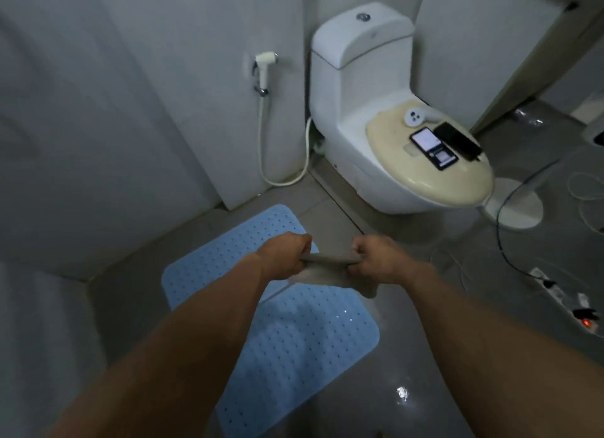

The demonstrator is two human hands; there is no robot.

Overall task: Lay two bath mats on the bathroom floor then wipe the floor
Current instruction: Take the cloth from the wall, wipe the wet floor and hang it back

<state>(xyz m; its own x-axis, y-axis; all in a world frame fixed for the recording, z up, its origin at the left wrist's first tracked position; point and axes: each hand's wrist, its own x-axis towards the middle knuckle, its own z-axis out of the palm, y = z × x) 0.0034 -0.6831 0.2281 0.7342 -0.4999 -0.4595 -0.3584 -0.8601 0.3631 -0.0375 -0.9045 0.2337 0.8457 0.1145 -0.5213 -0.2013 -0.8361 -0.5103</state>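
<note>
Two light blue perforated bath mats lie flat on the grey floor, end to end: the far mat (228, 241) near the wall and the near mat (304, 349) below my arms. Above them I hold a grey cloth (330, 276) stretched between both fists. My left hand (284, 253) grips its left end and my right hand (380, 258) grips its right end; the cloth's lower part hangs down under my right hand.
A white toilet (359, 117) stands at the back right, its lid (408, 179) carrying two phones (431, 147) and a small white device. A bidet sprayer (264, 68) with hose hangs on the wall. Cables and a power strip (562, 294) lie on the floor at right.
</note>
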